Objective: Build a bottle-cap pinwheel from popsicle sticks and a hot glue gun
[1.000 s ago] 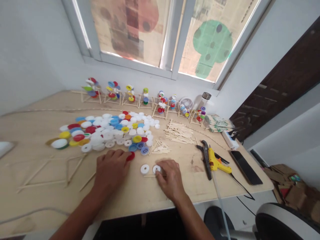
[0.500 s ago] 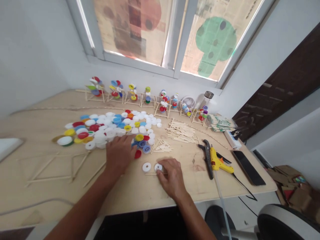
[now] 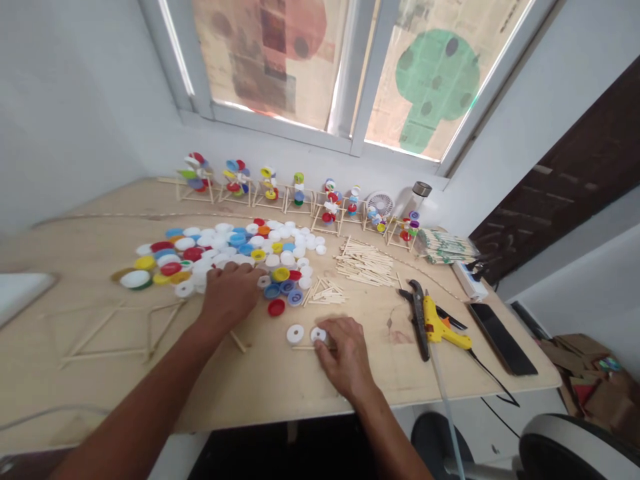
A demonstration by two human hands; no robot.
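My left hand [image 3: 231, 291] reaches into a pile of bottle caps [image 3: 215, 257]; its thumb is apart from the fingers, whose tips are hidden among the caps. A white cap with a hole [image 3: 263, 282] lies by its thumb. On the table, my right hand [image 3: 346, 353] is closed with thumb and index finger at a white holed cap [image 3: 318, 334]. A thin wooden stick [image 3: 303, 347] runs under this hand. Just left of it lies another white holed cap [image 3: 295, 334]. A red cap [image 3: 276, 307] and several blue ones edge the pile.
Small stick-and-cap wheels on frames [image 3: 330, 208] line the back. Wooden sticks [image 3: 364, 261] lie in piles. At right are a yellow glue gun [image 3: 440, 323], a black-handled cutter [image 3: 418, 319], a phone [image 3: 503, 338] and a power strip [image 3: 469, 280]. Stick frames [image 3: 110, 333] lie at left.
My left hand has shifted left and back over the caps, uncovering a white holed cap and a stick end. The right hand stays at the same cap. The view has shifted slightly.
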